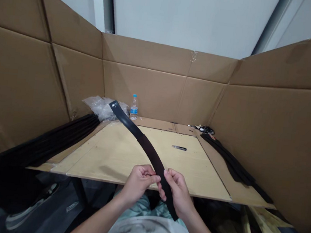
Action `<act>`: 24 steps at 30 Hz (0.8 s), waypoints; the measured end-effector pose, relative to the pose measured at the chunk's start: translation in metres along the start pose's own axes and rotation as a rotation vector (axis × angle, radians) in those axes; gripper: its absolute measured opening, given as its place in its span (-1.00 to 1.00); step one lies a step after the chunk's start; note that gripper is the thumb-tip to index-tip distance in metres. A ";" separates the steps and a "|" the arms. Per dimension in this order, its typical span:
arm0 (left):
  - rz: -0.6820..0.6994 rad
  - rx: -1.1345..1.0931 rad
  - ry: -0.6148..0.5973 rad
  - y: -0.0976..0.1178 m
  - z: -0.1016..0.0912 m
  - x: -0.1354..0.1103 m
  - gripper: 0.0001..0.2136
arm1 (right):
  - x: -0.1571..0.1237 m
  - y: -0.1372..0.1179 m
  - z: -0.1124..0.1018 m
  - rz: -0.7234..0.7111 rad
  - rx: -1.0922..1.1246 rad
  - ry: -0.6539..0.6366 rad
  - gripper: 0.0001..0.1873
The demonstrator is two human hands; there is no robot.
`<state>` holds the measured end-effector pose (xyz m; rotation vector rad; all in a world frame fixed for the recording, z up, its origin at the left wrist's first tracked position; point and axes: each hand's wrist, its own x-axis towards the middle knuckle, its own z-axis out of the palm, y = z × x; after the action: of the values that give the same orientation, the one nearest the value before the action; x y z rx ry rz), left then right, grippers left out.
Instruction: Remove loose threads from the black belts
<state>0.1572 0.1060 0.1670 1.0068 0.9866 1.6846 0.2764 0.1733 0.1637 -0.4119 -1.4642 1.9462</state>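
A long, curved dark strip (151, 153) slants across the middle of the view above the front edge of the table. Its far end (124, 119) is smooth and shiny, with a small light spot near the tip. The nearer part looks like a dark cloth sleeve around it. My left hand (140, 183) is closed at the strip's left edge, thumb and forefinger pinched together. From the right, my right hand (179, 193) grips the lower part, its thumb lying on top. The fingers underneath are partly hidden.
A pale board (107, 148) forms the tabletop, bearing small thread snips (179, 147). Dark fabric strips lie piled at left (58, 139) and right (229, 157). Behind stand a water bottle (134, 108), clear plastic bags (101, 107) and tangled small items (204, 129). Cardboard walls (147, 89) enclose three sides.
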 end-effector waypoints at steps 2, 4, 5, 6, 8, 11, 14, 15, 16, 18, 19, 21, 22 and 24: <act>0.004 -0.016 0.010 -0.003 0.000 0.001 -0.68 | 0.001 0.002 0.000 -0.005 -0.006 0.020 -0.51; 0.012 -0.011 0.030 -0.005 0.000 0.002 -0.66 | 0.002 0.004 0.000 -0.008 0.000 0.027 -0.51; 0.016 -0.003 0.043 -0.005 0.000 0.002 -0.66 | 0.003 0.005 0.000 -0.009 0.011 0.028 -0.51; 0.017 0.002 0.056 -0.004 -0.001 0.002 -0.66 | 0.004 0.005 0.000 -0.011 0.028 0.026 -0.51; 0.018 0.008 0.084 -0.003 -0.001 0.003 -0.66 | 0.005 0.005 -0.001 -0.016 0.072 0.011 -0.53; 0.030 0.051 0.139 0.000 -0.004 0.005 -0.66 | 0.006 0.004 -0.004 -0.016 0.118 -0.032 -0.58; 0.025 0.073 0.210 -0.001 -0.009 0.008 -0.63 | 0.009 0.006 -0.010 -0.041 0.082 -0.059 -0.64; 0.021 0.064 0.218 -0.002 -0.011 0.009 -0.62 | 0.010 0.008 -0.011 -0.052 0.058 -0.071 -0.64; 0.018 0.055 0.216 -0.003 -0.013 0.009 -0.60 | 0.011 0.009 -0.013 -0.061 0.035 -0.092 -0.60; 0.008 0.053 0.180 -0.006 -0.015 0.010 -0.59 | 0.013 0.010 -0.015 -0.066 0.000 -0.145 -0.52; -0.001 0.059 0.154 -0.006 -0.015 0.009 -0.59 | 0.013 0.010 -0.015 -0.068 -0.014 -0.175 -0.54; -0.026 0.071 0.112 -0.006 -0.015 0.008 -0.61 | 0.013 0.009 -0.015 -0.082 -0.051 -0.227 -0.63; -0.038 0.072 0.094 -0.005 -0.014 0.007 -0.61 | 0.013 0.007 -0.014 -0.088 -0.073 -0.242 -0.66; -0.045 0.067 0.068 -0.001 -0.013 0.006 -0.62 | 0.012 0.005 -0.015 -0.080 -0.101 -0.252 -0.65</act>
<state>0.1443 0.1096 0.1624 0.9687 1.1090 1.6675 0.2752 0.1913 0.1560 -0.1528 -1.7157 1.9194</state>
